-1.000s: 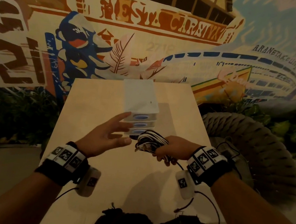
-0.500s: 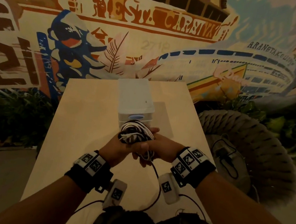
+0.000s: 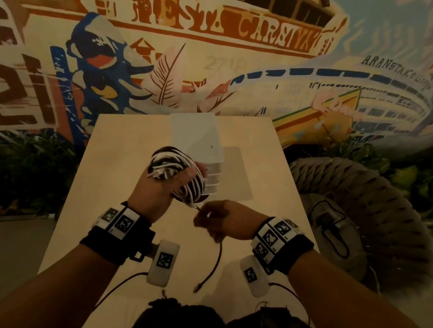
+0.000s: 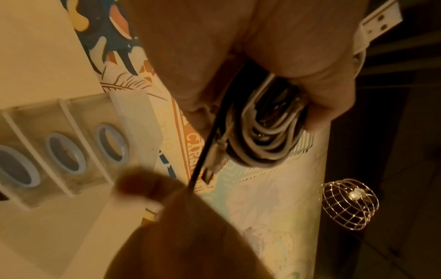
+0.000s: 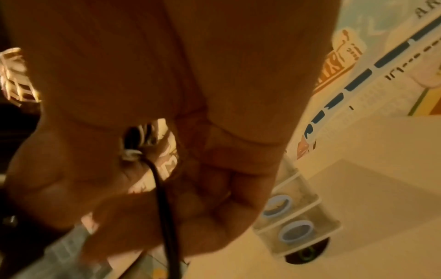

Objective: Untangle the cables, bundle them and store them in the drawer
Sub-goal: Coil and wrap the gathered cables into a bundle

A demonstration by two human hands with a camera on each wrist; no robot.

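Note:
A coiled bundle of black and white cables [image 3: 178,175] [image 4: 267,139] is held up above the table, gripped by my left hand [image 3: 162,187] with the thumb across it. My right hand [image 3: 219,219], just right of and below the bundle, is curled round a loose black cable [image 3: 215,260] [image 5: 164,198] that runs from the bundle [image 5: 136,137] through the fist and dangles toward the table edge. Behind the hands stands the small white drawer unit [image 3: 206,146] with blue ring pulls [image 4: 109,143] [image 5: 276,205], its drawers closed.
The light wooden table [image 3: 114,178] carries the drawer unit near its far middle. A painted mural wall rises behind. A large woven round seat [image 3: 368,211] with a black cable on it stands at the right. Plants line the floor on both sides.
The bundle passed from my right hand into my left, which lifted it up and left. My right hand dropped back and now holds only the trailing black cable.

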